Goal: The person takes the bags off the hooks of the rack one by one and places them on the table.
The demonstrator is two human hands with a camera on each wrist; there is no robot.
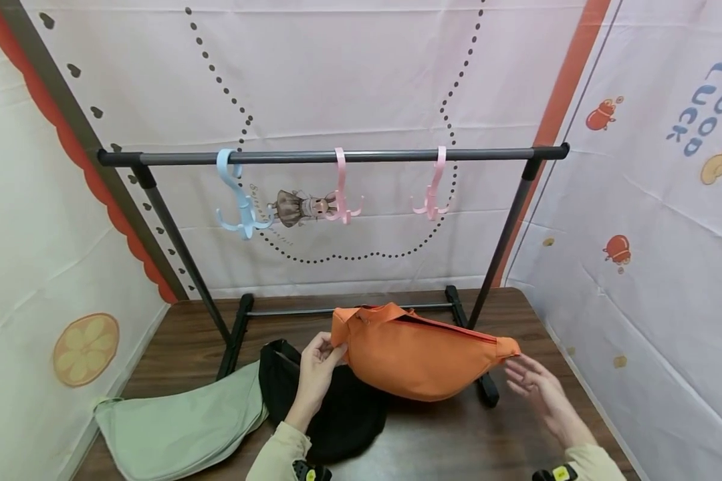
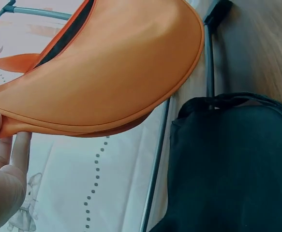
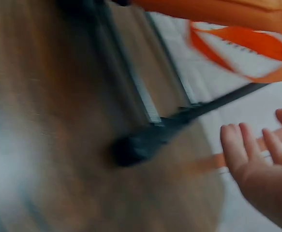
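An orange waist bag (image 1: 421, 357) hangs above the table, its zipped top gaping and a strap folded over it. My left hand (image 1: 320, 371) pinches the bag's left end between thumb and fingers. In the left wrist view, the bag (image 2: 116, 72) spreads out from those fingertips. Just off the bag's right end, my right hand (image 1: 538, 391) has its fingers loosely extended. The right wrist view shows that hand (image 3: 261, 164) with nothing in it, below an orange strap loop (image 3: 247, 43). A black bag (image 1: 349, 414) lies under my left hand, partly hidden by it.
A pale green bag (image 1: 183, 421) lies at the table's left, against the black bag. Behind stands a dark rack whose top bar (image 1: 391, 156) carries a blue hook (image 1: 245, 207) and two pink hooks (image 1: 341, 194). A rack foot (image 1: 487, 391) reaches forward on the right.
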